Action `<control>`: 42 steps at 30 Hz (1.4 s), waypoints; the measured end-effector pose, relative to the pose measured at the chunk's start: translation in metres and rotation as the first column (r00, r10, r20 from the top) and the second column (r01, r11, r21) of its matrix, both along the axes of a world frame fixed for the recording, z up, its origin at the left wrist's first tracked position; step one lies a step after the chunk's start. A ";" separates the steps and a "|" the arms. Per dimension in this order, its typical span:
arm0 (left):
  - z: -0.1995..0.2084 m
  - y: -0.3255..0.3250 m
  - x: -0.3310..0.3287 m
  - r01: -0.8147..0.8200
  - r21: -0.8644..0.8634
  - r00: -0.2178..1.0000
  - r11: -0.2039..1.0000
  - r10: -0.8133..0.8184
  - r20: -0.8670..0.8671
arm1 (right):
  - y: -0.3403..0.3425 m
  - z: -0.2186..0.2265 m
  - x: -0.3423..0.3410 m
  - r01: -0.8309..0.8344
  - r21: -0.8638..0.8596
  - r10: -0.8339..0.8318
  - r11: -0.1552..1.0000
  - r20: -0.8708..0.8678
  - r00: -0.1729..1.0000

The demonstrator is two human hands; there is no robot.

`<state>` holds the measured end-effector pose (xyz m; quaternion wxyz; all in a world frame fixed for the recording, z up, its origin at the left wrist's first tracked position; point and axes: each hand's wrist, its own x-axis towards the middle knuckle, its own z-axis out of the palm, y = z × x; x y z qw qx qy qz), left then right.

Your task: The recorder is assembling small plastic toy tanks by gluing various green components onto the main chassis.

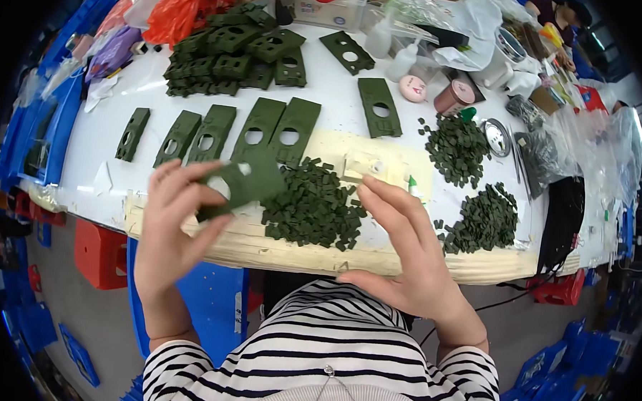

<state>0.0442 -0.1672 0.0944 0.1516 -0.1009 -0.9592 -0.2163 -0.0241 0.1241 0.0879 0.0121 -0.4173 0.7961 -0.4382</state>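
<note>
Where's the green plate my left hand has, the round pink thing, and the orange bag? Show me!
Green plate [259, 183]: head view, on its solid part beside the holes.
Round pink thing [412, 89]: head view, middle of its face.
Orange bag [189, 13]: head view, on its crumpled middle.

Bright, diffuse light is bathing the white table [339, 104], motion blur is softening the left fingers [196, 195] and their green plate [261, 180], and fisheye distortion is bowing the table's near edge.
</note>
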 end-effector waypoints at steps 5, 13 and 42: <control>-0.012 0.053 -0.003 0.300 0.279 0.939 0.912 -0.333 0.079 | 0.003 -0.005 -0.009 -0.081 0.051 0.083 0.995 -0.046 0.995; -0.049 0.099 -0.023 0.089 0.963 0.945 0.253 -0.328 -0.001 | 0.037 -0.011 -0.010 0.105 -0.069 -0.107 0.992 -0.024 0.994; -0.074 0.105 -0.010 -0.069 0.982 0.912 -0.174 -0.409 -0.008 | 0.119 -0.043 -0.095 0.538 0.423 -0.502 0.729 -0.204 0.840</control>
